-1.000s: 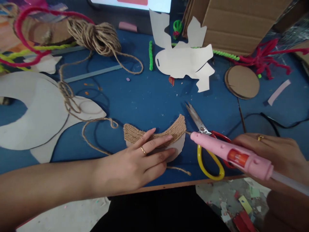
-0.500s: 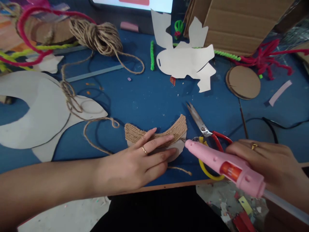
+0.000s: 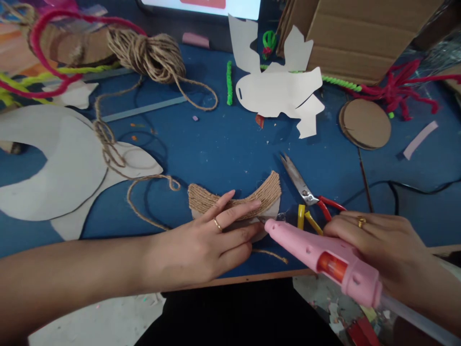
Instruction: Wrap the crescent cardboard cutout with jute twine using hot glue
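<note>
A crescent-shaped paper piece (image 3: 272,206), its upper part covered with rows of brown twine (image 3: 205,199), lies near the table's front edge. My left hand (image 3: 216,240) rests over it with fingers spread, pressing it flat. From the right, my right hand (image 3: 374,245) is wrapped round a pink glue gun (image 3: 309,245); its tip points left at the lower edge of the twine rows, close to my left fingertips. A loose twine end (image 3: 272,254) sticks out below my left hand. Scissors (image 3: 302,185) lie partly behind the glue gun.
Large white paper cutouts (image 3: 72,163) lie at left, under loose twine. Behind are a twine bundle (image 3: 147,55), a white animal-like cutout (image 3: 277,91), a green pipe cleaner (image 3: 229,82), cardboard discs (image 3: 365,122) and a cardboard box (image 3: 370,38). A dark cable (image 3: 425,188) crosses the right side.
My right hand has moved the glue gun left and slightly down along the twine rows, uncovering yellow pieces by the scissors. My left hand has stayed on the crescent.
</note>
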